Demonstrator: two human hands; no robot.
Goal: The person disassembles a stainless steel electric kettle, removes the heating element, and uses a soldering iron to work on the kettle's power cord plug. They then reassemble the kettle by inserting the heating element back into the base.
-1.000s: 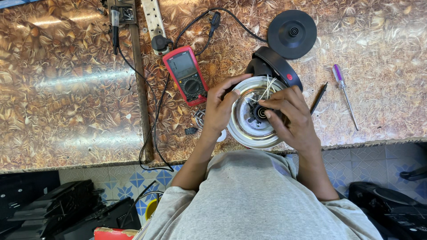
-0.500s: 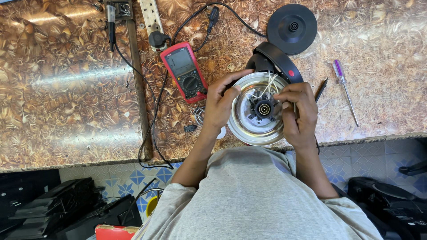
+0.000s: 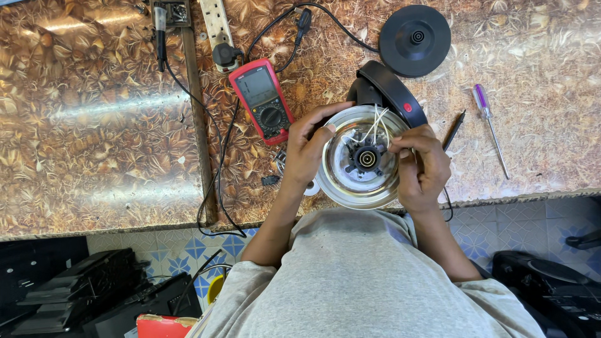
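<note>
An upturned electric kettle (image 3: 360,181) lies at the table's front edge, its round steel underside facing me with a black connector in the middle and thin white wires rising from it. My left hand (image 3: 308,150) grips the kettle's left rim. On the right rim rests my right hand (image 3: 424,168), fingers curled at the wires beside the connector. The kettle's black handle (image 3: 388,87) with a red button points away from me.
A red multimeter (image 3: 264,101) lies left of the kettle with black leads trailing off the table. The round black kettle base (image 3: 414,40) sits at the back right. A purple-handled screwdriver (image 3: 488,125) and a dark pen (image 3: 454,130) lie to the right. A power strip (image 3: 216,25) is at the back.
My right hand has shifted from over the central connector to the kettle's right rim, uncovering the connector. The left hand keeps its hold on the left rim.
</note>
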